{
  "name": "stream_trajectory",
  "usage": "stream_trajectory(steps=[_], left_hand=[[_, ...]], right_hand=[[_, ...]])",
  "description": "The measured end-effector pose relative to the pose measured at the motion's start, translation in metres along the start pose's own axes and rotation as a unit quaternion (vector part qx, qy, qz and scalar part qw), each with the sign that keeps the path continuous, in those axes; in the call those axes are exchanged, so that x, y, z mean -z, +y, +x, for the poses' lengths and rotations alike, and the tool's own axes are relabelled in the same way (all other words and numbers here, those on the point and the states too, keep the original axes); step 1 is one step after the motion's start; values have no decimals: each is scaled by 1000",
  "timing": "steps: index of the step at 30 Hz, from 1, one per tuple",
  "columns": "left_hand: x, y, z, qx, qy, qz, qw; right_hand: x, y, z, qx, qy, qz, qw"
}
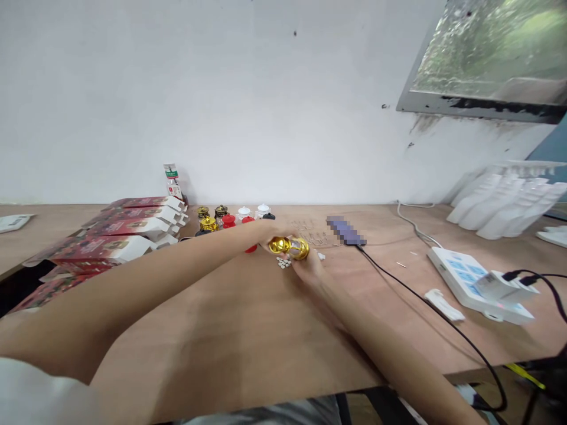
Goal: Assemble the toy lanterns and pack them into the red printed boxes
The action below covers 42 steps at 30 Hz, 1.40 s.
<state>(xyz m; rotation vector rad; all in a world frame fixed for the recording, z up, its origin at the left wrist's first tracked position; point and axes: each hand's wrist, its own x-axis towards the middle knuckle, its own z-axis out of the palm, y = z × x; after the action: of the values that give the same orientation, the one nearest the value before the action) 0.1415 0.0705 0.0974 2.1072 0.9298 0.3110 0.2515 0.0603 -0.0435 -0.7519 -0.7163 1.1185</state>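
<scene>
Both hands meet over the middle of the table around a small gold lantern (289,247), shiny at both ends with a clear middle, lying on its side. My left hand (271,232) is closed about its left end. At the other end, the fingers of my right hand (309,264) wrap the gold base from below. Small pale discs (283,263) lie just under the lantern. Thin wire pieces (312,237) are spread behind my hands. Beyond my left forearm stand small lanterns in gold (208,224), red (228,221), white (244,213) and dark bronze (221,211), partly hidden.
Red printed boxes (95,252) with open white flaps are piled at left, near a labelled bottle (172,182). A phone (345,230) trails a black cable at right. Further right sit a white power strip (476,283) with chargers and white plastic pieces (509,200).
</scene>
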Motion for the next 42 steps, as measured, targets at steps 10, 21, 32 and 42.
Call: stream_trajectory(steps=[10, 21, 32, 42], left_hand=[[28, -5, -57, -21, 48, 617, 785], [18, -62, -75, -135, 16, 690, 711], [21, -56, -84, -135, 41, 711, 689], [43, -28, -94, -70, 33, 694, 716]], right_hand=[[5, -9, 8, -11, 116, 38, 992], [-6, 4, 9, 39, 145, -25, 988], [-15, -2, -8, 105, 84, -164, 977], [-60, -42, 35, 224, -131, -440, 860]])
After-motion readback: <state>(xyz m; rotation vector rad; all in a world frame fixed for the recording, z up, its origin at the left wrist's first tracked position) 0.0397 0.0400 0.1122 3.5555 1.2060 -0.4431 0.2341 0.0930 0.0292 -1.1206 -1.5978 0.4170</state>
